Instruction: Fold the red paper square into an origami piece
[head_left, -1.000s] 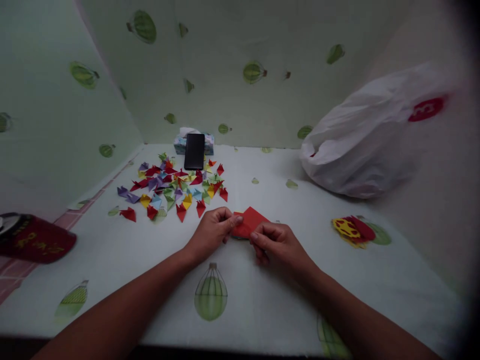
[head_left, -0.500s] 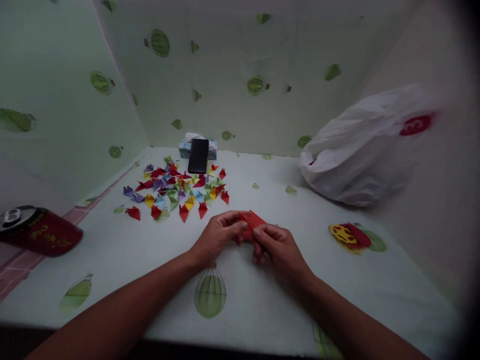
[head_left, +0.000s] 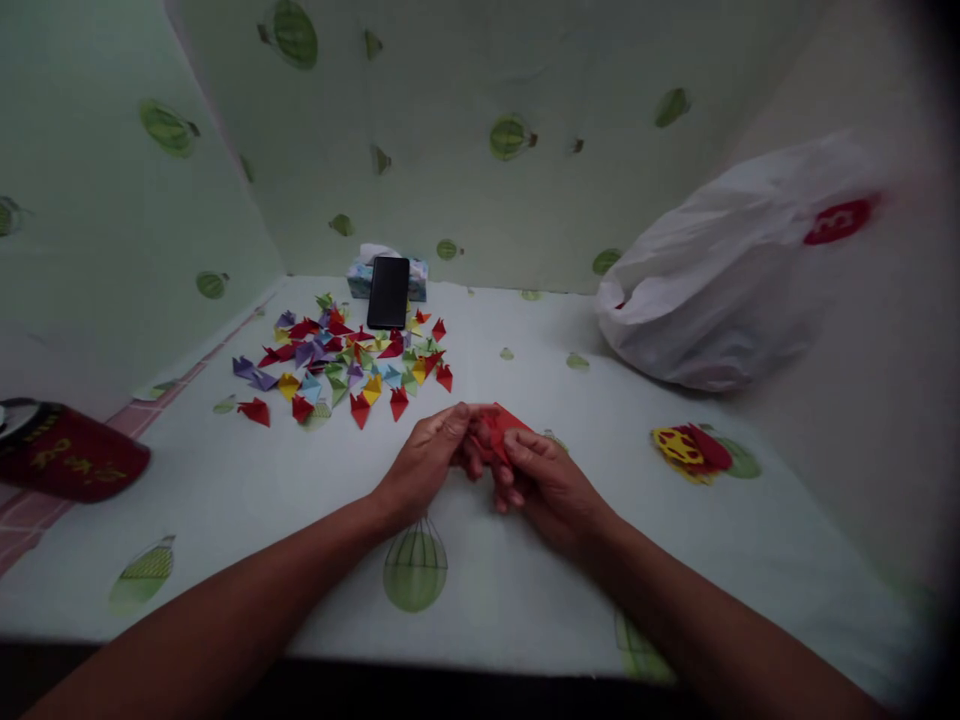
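A partly folded piece of red origami paper [head_left: 511, 418] is between my two hands, above the middle of the table. My right hand [head_left: 551, 475] pinches it between thumb and fingers at its near right side. On the other side, my left hand [head_left: 435, 450] has its fingers curled at the paper's left edge, with the thumb lifted off the front face. The fingers cover much of the paper, so its exact folds are hidden. Beyond my left hand lies a spread of small folded paper cranes [head_left: 337, 360] in red, purple, yellow, green and blue.
A black phone [head_left: 388, 292] leans on a tissue box [head_left: 360, 280] behind the cranes. To the left lies a red can [head_left: 82, 455]. A white plastic bag [head_left: 705, 290] stands at the back right, with yellow and red cut-out pieces [head_left: 690, 450] in front of it.
My left thumb has come off the paper's face and moved left, while my right hand keeps its pinch. The whole view has shifted slightly, so everything sits a little higher.
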